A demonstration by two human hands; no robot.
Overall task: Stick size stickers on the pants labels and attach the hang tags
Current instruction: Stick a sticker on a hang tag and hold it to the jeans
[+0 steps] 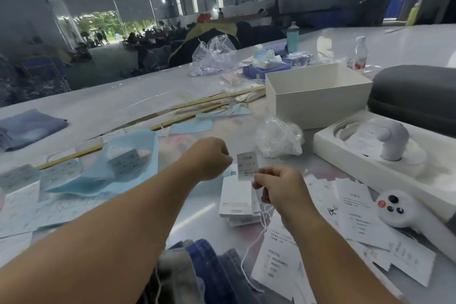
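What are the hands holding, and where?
The right hand pinches a small printed tag by its bottom right corner. What the curled left hand holds cannot be told.

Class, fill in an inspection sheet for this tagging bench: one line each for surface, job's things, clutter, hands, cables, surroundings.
Surface: glossy pale grey table, largely covered.
Job's things: small white printed size tag held up; stack of white hang tags beneath; white string trailing onto blue denim pants.
Clutter: open white cardboard box, crumpled clear plastic bag, white handheld controller, light blue sheets, paper slips.
Hands: left hand fisted beside the tag; right hand pinches the tag's lower edge.
Cables: nothing seen.
Surroundings: large grey warehouse, open doorway far left.
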